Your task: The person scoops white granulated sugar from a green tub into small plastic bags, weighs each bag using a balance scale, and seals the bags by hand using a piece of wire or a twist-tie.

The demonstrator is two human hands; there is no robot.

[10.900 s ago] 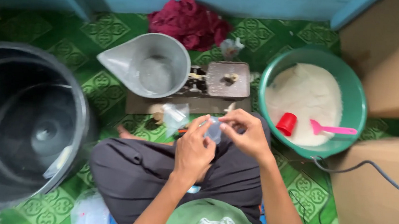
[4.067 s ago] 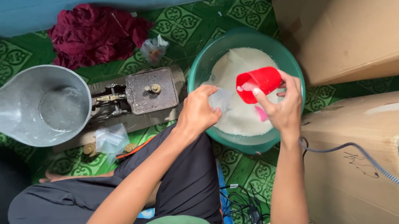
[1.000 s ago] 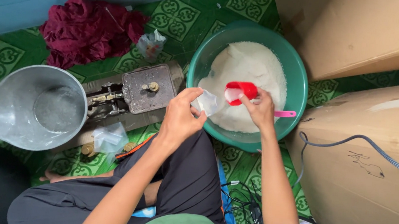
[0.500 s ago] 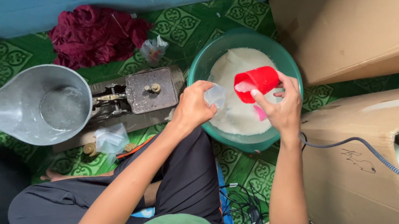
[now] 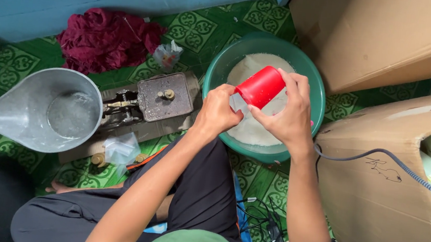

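Half a second back I had the red cup (image 5: 260, 86) held up more or less level; now it was tipped over, mouth pointing down-left at the little clear bag (image 5: 239, 103), so I'd say the pour was on. A second before that the cup was down in the white powder (image 5: 250, 132), so this looked like a fresh scoop going in.

My right hand (image 5: 286, 112) was wrapped round the cup from the far side, fingers over the top, thumb underneath. My left hand (image 5: 217, 110) was pinched shut on the bag's mouth, right up against the cup's rim. Both forearms reached out over my lap, hands hovering above the green basin (image 5: 215, 73) on the floor, so spills dropped back in. Scale (image 5: 164, 96) and metal scoop (image 5: 43, 109) sat off to the left.
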